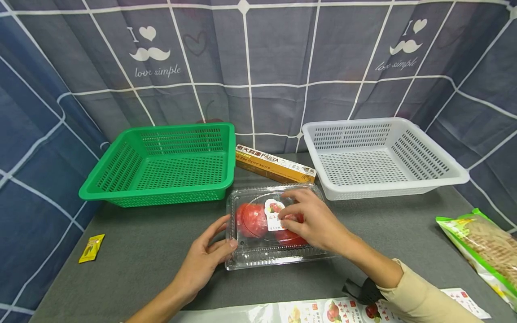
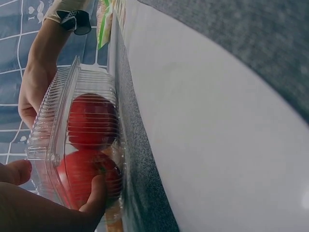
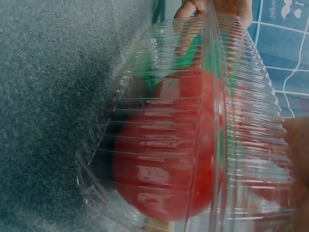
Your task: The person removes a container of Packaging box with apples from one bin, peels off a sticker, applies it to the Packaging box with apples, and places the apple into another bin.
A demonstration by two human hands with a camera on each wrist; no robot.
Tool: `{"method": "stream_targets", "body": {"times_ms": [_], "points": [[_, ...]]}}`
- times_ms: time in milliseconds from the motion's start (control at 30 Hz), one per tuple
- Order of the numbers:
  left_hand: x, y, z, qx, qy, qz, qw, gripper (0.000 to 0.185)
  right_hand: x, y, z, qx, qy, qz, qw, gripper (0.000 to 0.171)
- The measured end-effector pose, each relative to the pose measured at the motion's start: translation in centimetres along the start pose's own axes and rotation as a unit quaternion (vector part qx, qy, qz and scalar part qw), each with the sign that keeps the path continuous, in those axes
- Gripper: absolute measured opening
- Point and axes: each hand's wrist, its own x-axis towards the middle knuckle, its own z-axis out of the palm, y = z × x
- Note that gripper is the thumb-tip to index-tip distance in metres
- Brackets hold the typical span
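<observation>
A clear plastic clamshell box (image 1: 274, 258) holds red tomatoes (image 1: 252, 220), with two showing plainly in the left wrist view. My left hand (image 1: 206, 251) grips the box's left side, thumb at the lid's rim and fingers along the wall. On the lid lies a white sticker (image 1: 273, 215) with a red fruit picture and printed characters. My right hand (image 1: 313, 220) reaches over the lid from the right, its fingertips touching the sticker's right edge. Part of the tomatoes is hidden under that hand.
Behind the box stand a green basket (image 1: 181, 172), a pasta box (image 1: 274, 166) and a white basket (image 1: 363, 168). A small yellow packet (image 1: 92, 248) lies at left. A sticker sheet (image 1: 315, 312) lies in front, and a green-edged food bag (image 1: 484, 251) at right.
</observation>
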Motion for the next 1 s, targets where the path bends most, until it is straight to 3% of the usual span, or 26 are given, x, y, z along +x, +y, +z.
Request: {"method": "stream_targets", "body": {"times_ms": [267, 500, 833, 1000], "points": [[0.09, -0.05, 0.05, 0.003, 0.001, 0.001, 1.0000, 0.061, -0.13, 0.20, 0.13, -0.060, -0.053, -0.020, 0.997, 0.026], [0.18, -0.16, 0.03, 0.001, 0.006, 0.004, 1.0000, 0.061, -0.06, 0.07, 0.57, -0.150, -0.088, -0.024, 0.984, 0.037], [0.19, -0.25, 0.13, -0.001, 0.006, 0.005, 1.0000, 0.060, 0.09, -0.29, 0.68, -0.238, -0.113, 0.029, 0.964, 0.049], [0.16, -0.26, 0.16, 0.001, 0.007, 0.002, 1.0000, 0.061, 0.07, -0.21, 0.80, -0.240, -0.107, 0.040, 0.964, 0.054]]}}
